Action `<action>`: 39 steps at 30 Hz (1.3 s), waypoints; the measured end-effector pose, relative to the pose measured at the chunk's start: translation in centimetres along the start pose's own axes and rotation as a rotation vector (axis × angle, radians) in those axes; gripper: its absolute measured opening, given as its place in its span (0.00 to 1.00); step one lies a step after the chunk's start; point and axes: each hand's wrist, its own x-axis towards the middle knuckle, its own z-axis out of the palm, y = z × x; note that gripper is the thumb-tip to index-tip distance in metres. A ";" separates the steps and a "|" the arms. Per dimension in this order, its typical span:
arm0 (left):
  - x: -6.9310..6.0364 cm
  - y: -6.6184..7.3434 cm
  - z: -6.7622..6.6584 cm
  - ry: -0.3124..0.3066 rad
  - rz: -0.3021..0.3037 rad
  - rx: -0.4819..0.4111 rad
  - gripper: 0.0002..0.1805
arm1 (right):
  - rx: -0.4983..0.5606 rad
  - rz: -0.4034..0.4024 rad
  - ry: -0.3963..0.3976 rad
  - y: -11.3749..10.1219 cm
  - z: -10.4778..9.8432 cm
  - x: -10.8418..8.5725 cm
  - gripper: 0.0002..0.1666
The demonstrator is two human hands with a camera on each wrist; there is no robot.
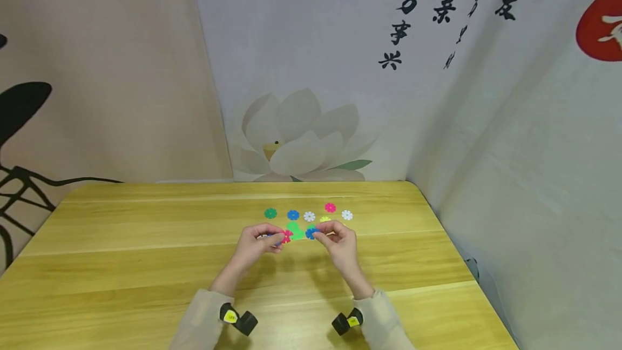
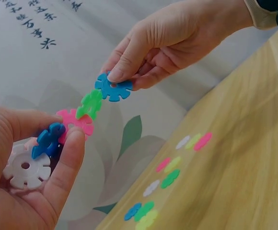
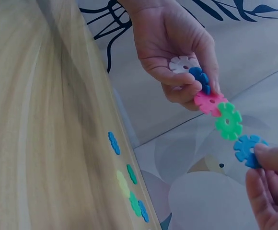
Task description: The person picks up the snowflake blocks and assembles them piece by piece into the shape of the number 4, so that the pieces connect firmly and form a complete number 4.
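Note:
In the left wrist view the left hand (image 2: 19, 191) pinches a pink notched disc (image 2: 75, 123) between thumb and finger. A dark blue disc (image 2: 47, 141) and a white disc (image 2: 25, 166) join it within the palm. A green disc (image 2: 90, 104) is slotted into the pink one's far side. Thumb and fingers of the right hand (image 2: 163, 45) pinch a lighter blue disc (image 2: 113, 88) against the green disc's end; whether they interlock I cannot tell. Both hands are raised above the table, the chain stretched between them, as the right wrist view also shows.
On the wooden table (image 1: 146, 263), loose discs lie beyond the hands: a green one (image 1: 270, 213), a blue one (image 1: 293, 215), white ones (image 1: 309, 216), a pink one (image 1: 330, 207) and several others. A printed curtain (image 1: 311, 69) hangs behind the table's far edge.

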 end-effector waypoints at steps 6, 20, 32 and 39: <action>-0.1 0.1 -0.2 -0.039 0.019 0.019 0.12 | -0.038 -0.105 -0.043 -0.2 -0.2 -0.1 0.04; -0.6 0.3 0.1 -0.093 0.081 -0.016 0.14 | -0.019 -0.237 -0.117 0.2 -1.1 -0.1 0.05; -0.2 0.2 -0.5 -0.121 0.109 0.030 0.12 | -0.224 -0.413 -0.159 -1.3 -0.4 0.4 0.09; 0.2 0.2 -1.0 -0.129 0.145 0.075 0.10 | -0.174 -0.367 -0.191 -0.9 0.4 0.4 0.07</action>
